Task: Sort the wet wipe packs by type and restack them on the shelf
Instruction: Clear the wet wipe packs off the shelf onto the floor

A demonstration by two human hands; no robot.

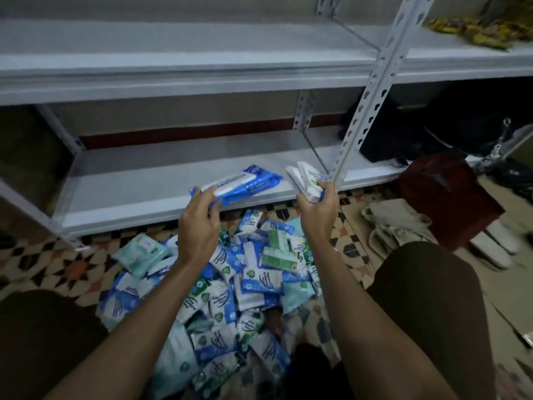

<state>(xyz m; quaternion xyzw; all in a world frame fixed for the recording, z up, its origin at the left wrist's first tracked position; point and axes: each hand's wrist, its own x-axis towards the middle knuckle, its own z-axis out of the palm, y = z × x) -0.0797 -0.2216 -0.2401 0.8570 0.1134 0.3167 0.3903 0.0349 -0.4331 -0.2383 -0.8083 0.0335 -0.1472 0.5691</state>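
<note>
A heap of wet wipe packs [245, 290], blue, white and pale green, lies on the patterned floor between my knees. My left hand [199, 226] grips a large blue pack [245, 183] by its near end, its far end over the low shelf board [138, 192]. My right hand [318, 209] holds a few small white packs [305, 177] upright at the shelf's front edge, beside the perforated white post [372, 90].
An upper shelf board [173, 62] runs across above. Yellow packets [476, 33] lie on the right-hand shelf. A dark red bag [444, 197], white cloth bags [395, 226] and dark bags [403, 134] sit on the floor at right.
</note>
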